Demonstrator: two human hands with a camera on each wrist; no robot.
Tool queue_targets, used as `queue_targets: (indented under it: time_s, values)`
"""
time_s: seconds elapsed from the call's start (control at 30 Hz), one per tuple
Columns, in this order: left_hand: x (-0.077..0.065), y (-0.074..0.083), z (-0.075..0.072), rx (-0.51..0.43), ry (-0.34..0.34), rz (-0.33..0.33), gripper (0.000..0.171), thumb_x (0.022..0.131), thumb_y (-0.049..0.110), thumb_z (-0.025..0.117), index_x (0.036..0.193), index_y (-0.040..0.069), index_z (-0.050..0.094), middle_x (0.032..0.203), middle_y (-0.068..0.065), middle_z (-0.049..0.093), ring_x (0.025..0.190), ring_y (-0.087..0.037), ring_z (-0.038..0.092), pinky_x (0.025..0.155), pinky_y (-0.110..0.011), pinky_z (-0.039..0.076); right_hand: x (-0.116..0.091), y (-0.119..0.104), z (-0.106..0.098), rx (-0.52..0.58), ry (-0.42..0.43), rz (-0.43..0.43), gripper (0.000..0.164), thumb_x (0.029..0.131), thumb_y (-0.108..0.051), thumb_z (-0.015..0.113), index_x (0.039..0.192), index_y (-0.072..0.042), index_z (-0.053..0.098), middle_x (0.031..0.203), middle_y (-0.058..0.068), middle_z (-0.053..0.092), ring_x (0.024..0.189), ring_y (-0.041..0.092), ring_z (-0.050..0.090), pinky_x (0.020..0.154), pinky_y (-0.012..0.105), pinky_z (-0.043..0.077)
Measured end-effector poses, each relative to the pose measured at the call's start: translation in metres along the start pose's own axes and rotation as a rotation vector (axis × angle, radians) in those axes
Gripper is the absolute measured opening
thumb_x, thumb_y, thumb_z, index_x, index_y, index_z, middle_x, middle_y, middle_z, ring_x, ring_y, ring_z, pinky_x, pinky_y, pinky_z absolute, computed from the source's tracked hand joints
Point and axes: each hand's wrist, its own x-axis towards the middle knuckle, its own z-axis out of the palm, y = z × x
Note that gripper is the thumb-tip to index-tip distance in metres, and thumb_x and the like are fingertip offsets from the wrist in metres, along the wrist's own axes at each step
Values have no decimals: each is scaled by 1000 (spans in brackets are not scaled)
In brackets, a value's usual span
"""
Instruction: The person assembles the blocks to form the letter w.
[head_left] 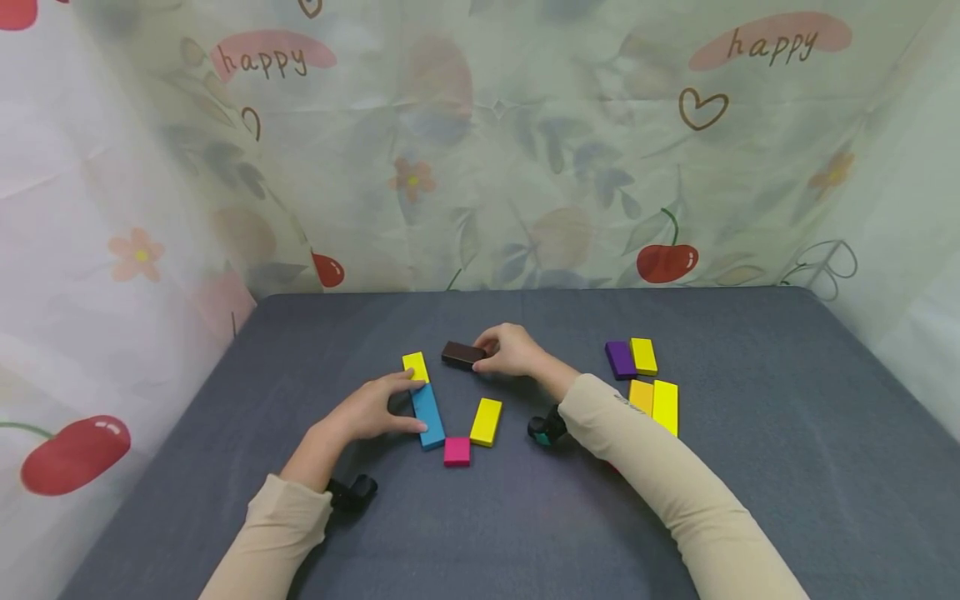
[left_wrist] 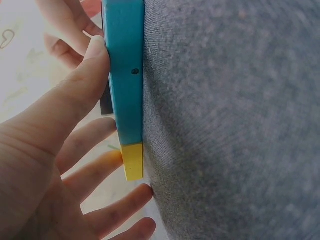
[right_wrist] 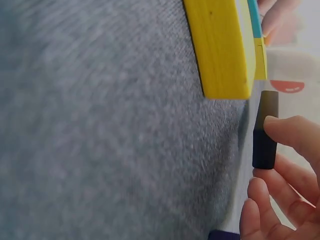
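Observation:
My right hand (head_left: 513, 350) pinches a dark brown block (head_left: 456, 353) between thumb and fingers; the right wrist view shows the thumb on the block's (right_wrist: 268, 107) near face. My left hand (head_left: 369, 408) is spread beside a long blue block (head_left: 426, 417), its thumb and forefinger touching the side. In the left wrist view the thumb lies against the blue block (left_wrist: 126, 75). A small yellow block (head_left: 415, 365) adjoins the blue one's far end. At its near end sits a pink block (head_left: 457, 452), with another yellow block (head_left: 486, 422) standing off to the right.
Farther right lie a purple block (head_left: 620, 360), a yellow block (head_left: 643, 356), an orange block (head_left: 641, 395) and a long yellow block (head_left: 666, 407). My right sleeve (head_left: 660, 467) hides part of that group. Behind the grey table (head_left: 360, 321) hangs a printed curtain (head_left: 495, 167).

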Motion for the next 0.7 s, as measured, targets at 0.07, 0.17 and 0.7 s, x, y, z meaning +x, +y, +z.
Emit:
queue_targets:
  time_s: [0.07,0.17,0.7]
  values:
    - [0,0,0,-4,2,0,72,76,41,75,137,12,48,151,-16,33,138,-37,31,108,-56,33,-3,1,-2,8,-3,-2,35,82,-22,71,114,-8,66,113,11,65,100,24,60,81,33,52]
    - [0,0,0,-2,3,3,72,76,40,74,137,12,48,151,-16,33,138,-37,31,108,-56,33,-6,2,-6,18,-6,-7,36,82,-22,70,115,-8,65,114,12,65,99,24,61,80,32,53]
    - [-2,1,0,8,12,32,71,77,39,74,136,10,48,150,-17,34,138,-38,31,108,-56,32,-22,9,-19,43,-34,-39,36,84,-20,69,117,-7,64,114,14,63,92,24,64,79,33,54]
